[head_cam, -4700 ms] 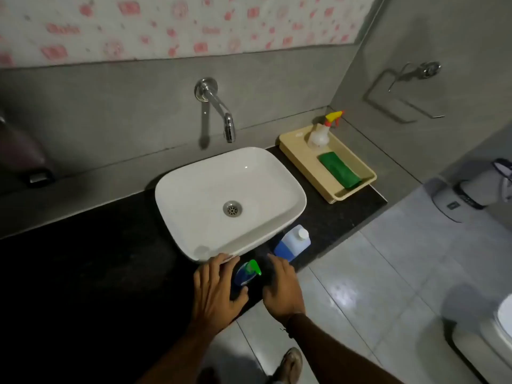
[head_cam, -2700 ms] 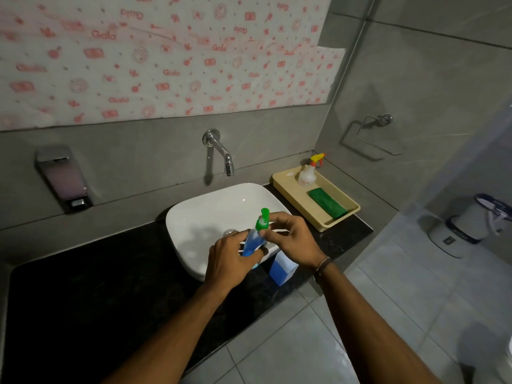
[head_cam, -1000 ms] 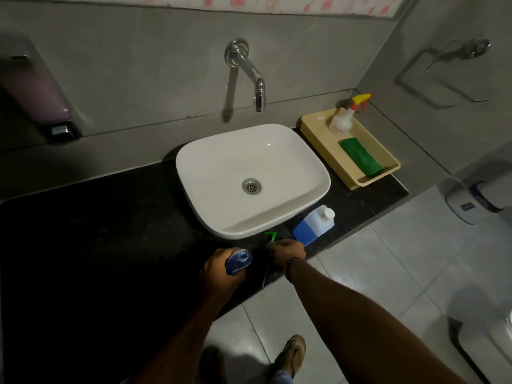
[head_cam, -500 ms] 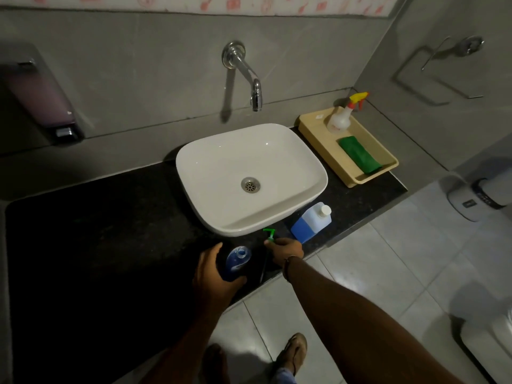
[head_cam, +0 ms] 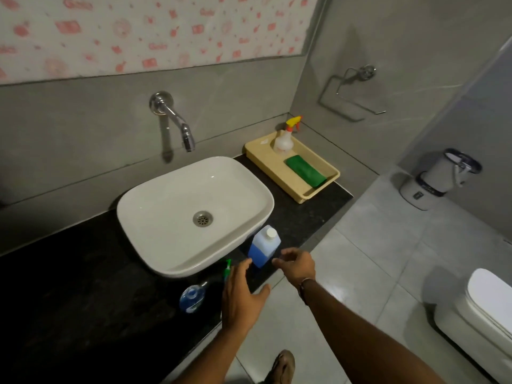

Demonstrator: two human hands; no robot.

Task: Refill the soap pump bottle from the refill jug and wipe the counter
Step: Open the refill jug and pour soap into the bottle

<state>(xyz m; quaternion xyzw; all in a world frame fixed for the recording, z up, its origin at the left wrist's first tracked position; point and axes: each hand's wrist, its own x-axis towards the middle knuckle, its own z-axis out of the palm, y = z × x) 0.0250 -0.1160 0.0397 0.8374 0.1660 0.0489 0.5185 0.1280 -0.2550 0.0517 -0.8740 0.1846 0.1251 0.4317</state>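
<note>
The blue soap bottle [head_cam: 192,297] stands on the black counter [head_cam: 83,295] in front of the basin, its neck uncovered. Its green pump head [head_cam: 227,268] lies on the counter just to the right, partly behind my left hand [head_cam: 242,296]. The refill jug [head_cam: 263,246], translucent with blue liquid and a white cap, stands by the counter's front edge. My left hand is open, fingertips just left of the jug. My right hand [head_cam: 296,266] is open too, fingers spread close to the jug's right side. Neither hand touches it.
A white basin [head_cam: 194,212] sits mid-counter under a wall tap [head_cam: 177,123]. A beige tray [head_cam: 293,187] at the right end holds a spray bottle [head_cam: 285,135] and a folded green cloth [head_cam: 304,171]. The tiled floor, a bin [head_cam: 437,178] and a toilet [head_cam: 482,309] lie right.
My left hand has let go of the soap bottle and my right hand has left the pump head. Both hands moved right toward the refill jug, and the view tilted up.
</note>
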